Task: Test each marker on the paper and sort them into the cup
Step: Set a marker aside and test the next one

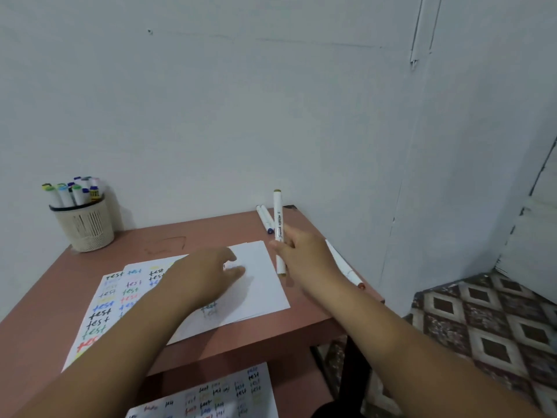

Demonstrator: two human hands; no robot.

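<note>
our right hand [297,247] grips a capped marker [278,230] upright over the table's far right; our left hand [208,271] lies open, flat on the paper [262,285]; the cup [86,226] waits far left.

"test" rows on paper [105,309]

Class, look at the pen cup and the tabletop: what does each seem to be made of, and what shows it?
Pen cup: likely beige moulded plastic, matte, with slotted mesh walls and a dark rim. Tabletop: probably laminated board, smooth reddish-brown with a dull sheen and no visible grain.
</note>
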